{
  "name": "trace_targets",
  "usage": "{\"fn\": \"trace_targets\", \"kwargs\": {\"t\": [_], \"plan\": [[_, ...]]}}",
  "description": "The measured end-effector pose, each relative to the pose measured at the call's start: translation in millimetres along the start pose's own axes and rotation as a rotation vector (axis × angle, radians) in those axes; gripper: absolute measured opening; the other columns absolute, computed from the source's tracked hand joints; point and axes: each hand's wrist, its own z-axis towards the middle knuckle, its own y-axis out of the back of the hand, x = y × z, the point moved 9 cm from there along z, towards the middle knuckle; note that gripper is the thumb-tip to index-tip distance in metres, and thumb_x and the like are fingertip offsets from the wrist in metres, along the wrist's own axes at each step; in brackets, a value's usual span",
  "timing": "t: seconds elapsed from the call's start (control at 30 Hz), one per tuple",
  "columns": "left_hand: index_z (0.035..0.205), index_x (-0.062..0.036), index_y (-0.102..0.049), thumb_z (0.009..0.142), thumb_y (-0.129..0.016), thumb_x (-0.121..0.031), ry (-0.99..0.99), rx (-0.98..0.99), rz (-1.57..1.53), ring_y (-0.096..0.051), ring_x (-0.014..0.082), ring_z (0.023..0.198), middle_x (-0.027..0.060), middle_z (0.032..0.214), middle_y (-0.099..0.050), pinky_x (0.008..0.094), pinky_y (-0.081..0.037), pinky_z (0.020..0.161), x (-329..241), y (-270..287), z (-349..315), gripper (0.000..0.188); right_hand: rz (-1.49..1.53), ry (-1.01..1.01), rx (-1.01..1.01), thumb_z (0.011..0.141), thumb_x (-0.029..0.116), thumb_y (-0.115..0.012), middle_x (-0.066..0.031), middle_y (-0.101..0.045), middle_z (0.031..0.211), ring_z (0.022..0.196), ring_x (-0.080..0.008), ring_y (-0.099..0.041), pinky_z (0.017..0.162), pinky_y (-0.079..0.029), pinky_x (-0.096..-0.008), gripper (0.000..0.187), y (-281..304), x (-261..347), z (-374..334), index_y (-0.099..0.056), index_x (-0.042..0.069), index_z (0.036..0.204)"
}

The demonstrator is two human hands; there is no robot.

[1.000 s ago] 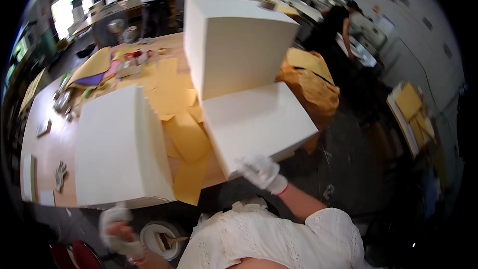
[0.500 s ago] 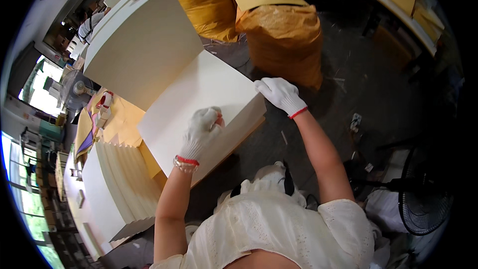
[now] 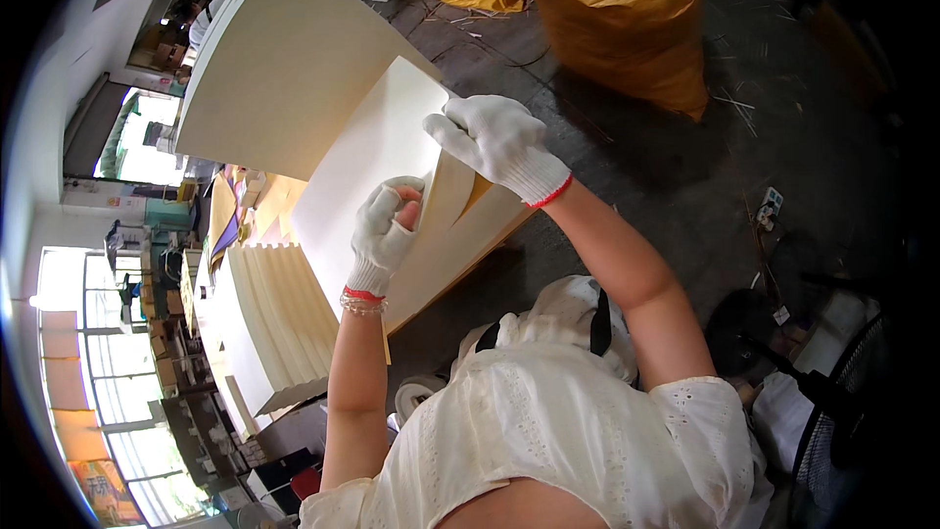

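A broad stack of large white paper sheets [image 3: 357, 162] lies before me. My right hand [image 3: 493, 140], in a white knitted glove with a red cuff, is closed on the far right corner of the top sheets. Their right edge is lifted and curls away from the layers underneath. My left hand [image 3: 385, 225], gloved the same way with bare fingertips showing, rests curled on the paper beside that raised edge. Whether anything is pinched in its fingers is hidden.
Behind stands a taller stack of sheets [image 3: 304, 69]. At left, a stack with stepped edges [image 3: 279, 318] sits on the table. Orange-yellow sacks [image 3: 627, 24] stand on the dark floor, which has scattered scraps. A black fan [image 3: 832, 421] is at lower right.
My right hand has moved left and inward, bending up the corner of the top sheets. My left hand stays curled on the paper. The view has shifted, moving the sacks up and right.
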Motion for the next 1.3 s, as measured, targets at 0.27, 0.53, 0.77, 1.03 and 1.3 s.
{"fn": "trace_targets", "kwargs": {"t": [0.27,0.53,0.77,1.03,1.3], "plan": [[0.098,-0.0048,-0.047,0.063,-0.088,0.002,-0.057,-0.078,0.332,-0.063,0.0215,0.092,0.0097,0.113,-0.063,0.033,-0.055,0.079,-1,-12,-1,0.054,0.123,0.024,-0.031,0.098,0.04,-0.058,-0.0149,-0.055,0.063,0.059,-0.0326,-0.058,0.054,-0.045,-0.042,0.04,8,8,5,-0.065,0.006,0.078],[0.096,-0.0045,-0.05,0.066,-0.088,-0.003,0.021,-0.029,0.268,-0.062,0.0194,0.091,0.008,0.111,-0.066,0.0328,-0.052,0.083,-4,-8,5,0.049,0.237,-0.17,0.05,0.097,0.04,-0.058,-0.0155,-0.056,0.064,0.06,-0.0321,-0.059,0.056,-0.045,-0.0419,0.041,4,-8,4,-0.064,0.005,0.077],[0.097,-0.0039,-0.051,0.066,-0.088,-0.002,0.055,-0.028,0.258,-0.061,0.0189,0.093,0.0083,0.112,-0.066,0.033,-0.052,0.084,0,-3,4,0.048,0.266,-0.199,0.07,0.097,0.039,-0.06,-0.016,-0.055,0.064,0.061,-0.0326,-0.057,0.058,-0.045,-0.0421,0.043,4,-7,5,-0.061,0.002,0.074],[0.097,-0.0041,-0.051,0.068,-0.085,0.0,0.143,0.009,0.204,-0.061,0.0185,0.094,0.0081,0.111,-0.065,0.0335,-0.052,0.086,5,-4,5,0.044,0.294,-0.212,0.026,0.094,0.048,-0.06,-0.0185,-0.059,0.063,0.061,-0.036,-0.062,0.056,-0.048,-0.0442,0.052,7,-12,3,-0.061,0.002,0.069],[0.104,-0.0026,-0.052,0.073,-0.082,0.0,0.19,-0.021,0.149,-0.068,0.0204,0.097,0.0088,0.11,-0.068,0.0336,-0.055,0.087,10,-3,4,0.042,0.241,0.017,-0.059,0.098,0.027,-0.061,-0.013,-0.056,0.071,0.066,-0.0313,-0.056,0.063,-0.045,-0.0387,0.031,31,5,-1,-0.061,0.001,0.081]]}}
